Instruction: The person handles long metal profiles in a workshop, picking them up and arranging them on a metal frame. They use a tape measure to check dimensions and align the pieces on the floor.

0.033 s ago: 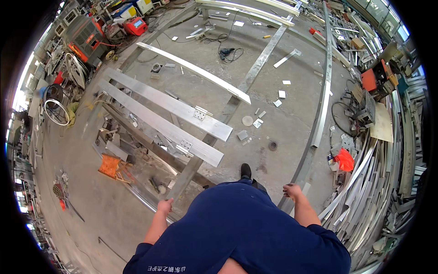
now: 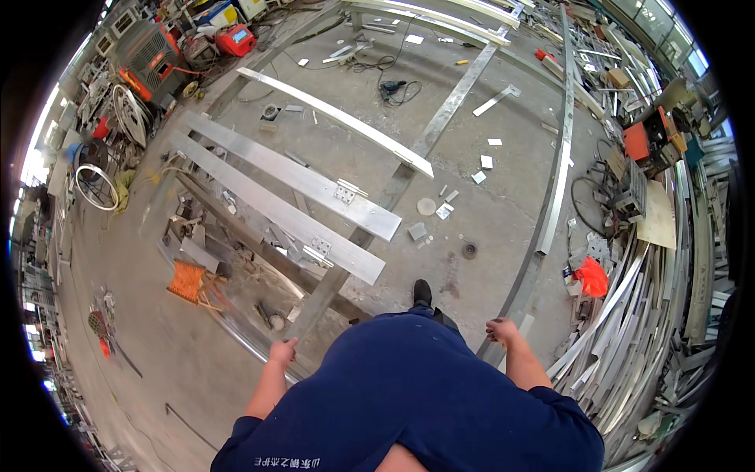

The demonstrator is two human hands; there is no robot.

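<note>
Metal beam (image 2: 270, 198), the nearest one, rests across the frame rail (image 2: 318, 300), its end beyond the rail's right edge; probably stiff and slippery, better taken at both ends. Left hand (image 2: 282, 350) and right hand (image 2: 501, 330) curl; whether grasping, I cannot tell.

A line of white characters (image 2: 287, 462) stands on the dark blue shirt (image 2: 425, 377).
</note>
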